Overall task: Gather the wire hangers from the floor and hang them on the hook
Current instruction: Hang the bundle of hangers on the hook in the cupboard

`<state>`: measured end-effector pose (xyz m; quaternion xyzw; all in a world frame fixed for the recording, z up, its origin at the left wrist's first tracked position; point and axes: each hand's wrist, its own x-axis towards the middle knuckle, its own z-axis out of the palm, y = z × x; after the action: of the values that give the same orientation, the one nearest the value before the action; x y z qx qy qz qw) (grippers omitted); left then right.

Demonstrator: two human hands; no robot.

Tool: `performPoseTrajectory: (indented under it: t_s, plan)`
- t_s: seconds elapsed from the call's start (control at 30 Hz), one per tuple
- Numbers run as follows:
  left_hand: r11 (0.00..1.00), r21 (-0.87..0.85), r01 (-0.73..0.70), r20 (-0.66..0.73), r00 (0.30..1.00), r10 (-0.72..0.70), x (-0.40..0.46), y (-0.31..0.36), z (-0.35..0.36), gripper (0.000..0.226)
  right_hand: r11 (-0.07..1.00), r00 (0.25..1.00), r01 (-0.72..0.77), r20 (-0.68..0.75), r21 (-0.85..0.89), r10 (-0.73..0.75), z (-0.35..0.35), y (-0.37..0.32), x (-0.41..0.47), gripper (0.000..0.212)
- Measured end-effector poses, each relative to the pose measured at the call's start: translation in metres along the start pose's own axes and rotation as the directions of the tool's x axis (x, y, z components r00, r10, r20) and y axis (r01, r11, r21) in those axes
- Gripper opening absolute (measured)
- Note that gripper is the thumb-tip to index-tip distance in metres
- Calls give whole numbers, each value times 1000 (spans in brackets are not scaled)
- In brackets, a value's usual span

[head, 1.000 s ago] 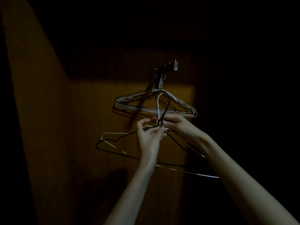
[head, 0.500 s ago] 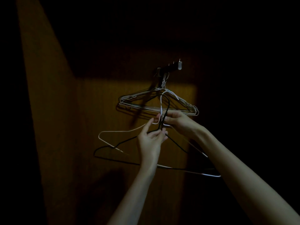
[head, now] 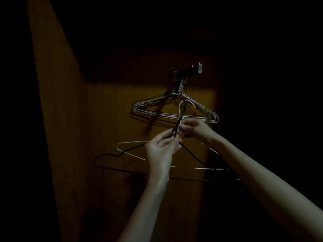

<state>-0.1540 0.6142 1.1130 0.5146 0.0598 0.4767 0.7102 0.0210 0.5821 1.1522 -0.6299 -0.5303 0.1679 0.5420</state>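
Dimly lit, a wooden wall panel [head: 108, 154] is seen ahead, with a hook rack [head: 191, 71] fixed high on it, right of centre. A bundle of pale wire hangers [head: 167, 113] is already hung from the rack. Below it, two more hangers are held up by their necks: a white wire hanger [head: 130, 142] and a black wire hanger [head: 122, 171], their bodies spread out to the left and right beneath the hands. The black neck is pinched by the fingers of the left hand [head: 161, 151], while the white neck is gripped by the curled fingers of the right hand [head: 195, 128]; both grips are clamped on wire, and the two necks appear crossed or tangled between them. The step in hand is judged to be the lining-up of the two hooked tops, which are not yet on the rack. Next, both tops would need to be raised together and slipped over a peg without the hung bundle being knocked off.
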Motion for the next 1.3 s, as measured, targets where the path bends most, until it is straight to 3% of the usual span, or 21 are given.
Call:
performPoseTrajectory:
  t_s: [0.27,0.5,0.7,0.9,1.13,1.3]
  plan:
    - [1000,13,21,-6,1000,-21,-6,-3,-2,27,1000,992,-5,-127,18,7,2,3,-5,16]
    - [1000,0,8,1,1000,-8,-11,-2,-1,23,993,937,-53,-339,102,85,3,16,-1,13]
    - [1000,-5,10,4,1000,-10,-14,-2,2,25,992,955,-62,-284,105,90,2,20,-5,13]
    - [1000,14,-3,-14,1000,4,-15,-8,4,25,999,960,1,-278,-44,-13,1,23,-9,18]
    - [991,-86,98,-43,994,-102,-6,-23,12,27,999,965,30,-259,-14,-33,-3,8,-27,14]
    - [985,-97,140,-80,986,-148,8,-34,25,26,991,972,81,-213,-111,-103,-6,-6,-38,13]
